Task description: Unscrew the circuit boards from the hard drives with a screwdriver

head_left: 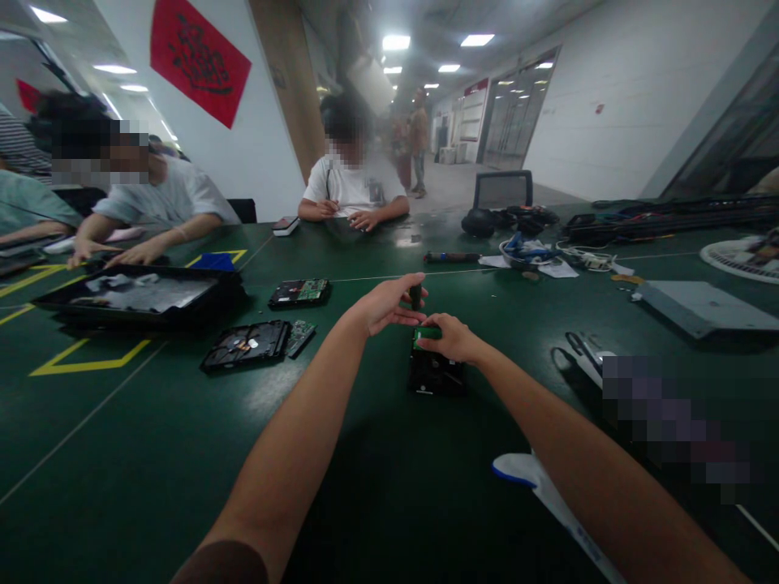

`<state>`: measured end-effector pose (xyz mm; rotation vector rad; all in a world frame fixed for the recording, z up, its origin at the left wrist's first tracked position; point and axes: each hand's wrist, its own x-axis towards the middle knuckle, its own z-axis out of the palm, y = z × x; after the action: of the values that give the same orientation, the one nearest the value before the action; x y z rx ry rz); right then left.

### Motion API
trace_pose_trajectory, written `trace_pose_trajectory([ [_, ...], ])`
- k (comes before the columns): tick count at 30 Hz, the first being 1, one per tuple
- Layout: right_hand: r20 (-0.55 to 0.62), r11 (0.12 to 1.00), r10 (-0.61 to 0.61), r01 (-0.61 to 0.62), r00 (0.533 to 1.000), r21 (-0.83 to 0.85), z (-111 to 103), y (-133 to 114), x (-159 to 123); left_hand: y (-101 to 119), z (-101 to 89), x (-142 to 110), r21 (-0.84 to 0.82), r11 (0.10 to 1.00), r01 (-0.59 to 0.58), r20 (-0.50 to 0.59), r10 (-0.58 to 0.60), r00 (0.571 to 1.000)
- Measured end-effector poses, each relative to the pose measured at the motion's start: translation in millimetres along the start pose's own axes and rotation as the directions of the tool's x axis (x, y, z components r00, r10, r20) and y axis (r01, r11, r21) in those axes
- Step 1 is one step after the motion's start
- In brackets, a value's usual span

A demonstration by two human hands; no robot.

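Observation:
A black hard drive point(435, 377) lies on the green table in front of me, with a green circuit board point(428, 332) at its far end. My right hand point(454, 339) is closed over that end, thumb on the board and fingers round the drive's edge. Just beyond, my left hand point(394, 307) holds a dark upright screwdriver point(415, 297) between thumb and fingers; its tip is hidden behind the fingers. To the left lie an opened hard drive point(247, 345), a loose circuit board point(300, 337) beside it, and another drive point(299, 293) with its board showing.
A black tray point(139, 292) stands at left near a co-worker's hands. Another person sits opposite. Behind my hands lies a pen-shaped tool point(451, 257). At right are a bowl of parts point(522, 250), a grey metal box point(712, 308) and a white-and-blue object point(517, 469) under my right forearm.

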<state>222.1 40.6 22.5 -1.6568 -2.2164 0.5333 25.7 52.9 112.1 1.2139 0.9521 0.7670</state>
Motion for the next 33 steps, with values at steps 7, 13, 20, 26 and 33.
trace_pose_trajectory([
  [7,0.005,1.0,-0.01,0.01,1.0,-0.013,0.1,2.0,0.7,1.9,-1.4,0.1,-0.004,1.0,0.016,-0.011,-0.016,1.0],
  [13,0.0,1.0,-0.001,0.0,1.0,-0.009,0.9,1.9,2.0,0.4,-4.3,1.3,0.049,0.999,0.004,0.026,-0.006,1.0],
  [20,0.011,1.0,0.011,-0.011,1.0,-0.013,-0.6,0.4,0.8,-1.9,-3.1,1.7,-0.105,0.993,0.047,0.054,-0.042,0.998],
  [26,0.004,1.0,0.013,-0.013,1.0,-0.02,-1.2,-0.1,-0.3,-1.3,-3.8,1.3,-0.116,0.992,0.04,0.084,-0.031,0.996],
  [33,0.006,1.0,0.004,-0.004,1.0,-0.01,-2.4,-1.2,-1.3,2.2,-4.6,0.9,-0.061,0.998,0.016,0.036,-0.014,0.999],
])
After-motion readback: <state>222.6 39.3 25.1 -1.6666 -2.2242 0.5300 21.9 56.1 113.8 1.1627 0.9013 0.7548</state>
